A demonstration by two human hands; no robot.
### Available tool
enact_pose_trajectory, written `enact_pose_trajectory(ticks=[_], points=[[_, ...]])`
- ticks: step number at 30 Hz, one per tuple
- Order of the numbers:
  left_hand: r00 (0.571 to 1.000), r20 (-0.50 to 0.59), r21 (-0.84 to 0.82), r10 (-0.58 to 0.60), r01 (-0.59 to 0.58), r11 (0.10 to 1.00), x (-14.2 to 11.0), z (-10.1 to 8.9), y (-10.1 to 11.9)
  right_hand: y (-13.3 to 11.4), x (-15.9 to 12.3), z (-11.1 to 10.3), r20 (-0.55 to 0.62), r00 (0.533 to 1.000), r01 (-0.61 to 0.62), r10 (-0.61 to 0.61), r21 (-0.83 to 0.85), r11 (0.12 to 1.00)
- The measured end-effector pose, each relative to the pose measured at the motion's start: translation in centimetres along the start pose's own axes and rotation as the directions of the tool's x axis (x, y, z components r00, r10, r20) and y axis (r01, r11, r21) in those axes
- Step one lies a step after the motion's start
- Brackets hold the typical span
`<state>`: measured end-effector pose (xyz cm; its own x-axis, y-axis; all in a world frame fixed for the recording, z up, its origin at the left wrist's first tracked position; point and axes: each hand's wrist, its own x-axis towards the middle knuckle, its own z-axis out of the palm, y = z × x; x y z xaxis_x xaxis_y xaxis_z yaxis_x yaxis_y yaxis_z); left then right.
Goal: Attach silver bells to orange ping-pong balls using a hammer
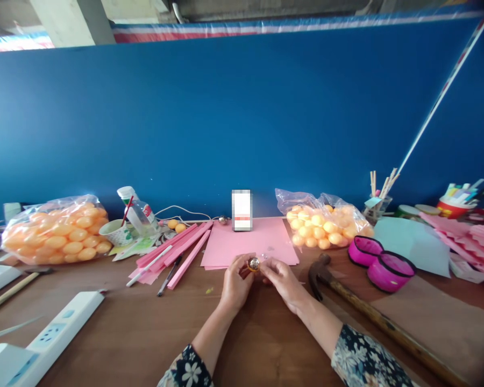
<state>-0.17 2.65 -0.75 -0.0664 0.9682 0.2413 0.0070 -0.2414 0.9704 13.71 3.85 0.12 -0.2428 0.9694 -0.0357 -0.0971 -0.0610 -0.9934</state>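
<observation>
A small round piece (254, 264) with a shiny, silvery middle and an orange-gold rim is held between the thumb and fingers of my left hand (237, 282). My right hand (283, 280) is closed in a pinch, its fingertips at the right edge of that piece. Whether they grip the edge or some tiny part is hidden. Both hands are over the brown table, at the near edge of the pink paper sheets (226, 244). A phone-like upright object with a blurred face (242, 210) stands on the paper.
Bags of orange balls (60, 231) (318, 226) lie on both sides. Left are pink strips (189, 242), a pen (170, 275), a paper cup (116, 232) and a power strip (60, 333). Right are a hammer (371, 314), magenta rings (390, 270) and a pen pot (455, 207). A blue partition (242, 118) rises behind.
</observation>
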Motion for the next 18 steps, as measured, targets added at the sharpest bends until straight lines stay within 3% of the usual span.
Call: enact_pose_trajectory(ticks=[18], points=[[1.0, -0.005, 0.068, 0.023, -0.023, 0.997, 0.03, -0.18, -0.28, -0.12, 0.06, -0.03, -0.01, 1.0, -0.018, 0.019, 0.041, 0.999]])
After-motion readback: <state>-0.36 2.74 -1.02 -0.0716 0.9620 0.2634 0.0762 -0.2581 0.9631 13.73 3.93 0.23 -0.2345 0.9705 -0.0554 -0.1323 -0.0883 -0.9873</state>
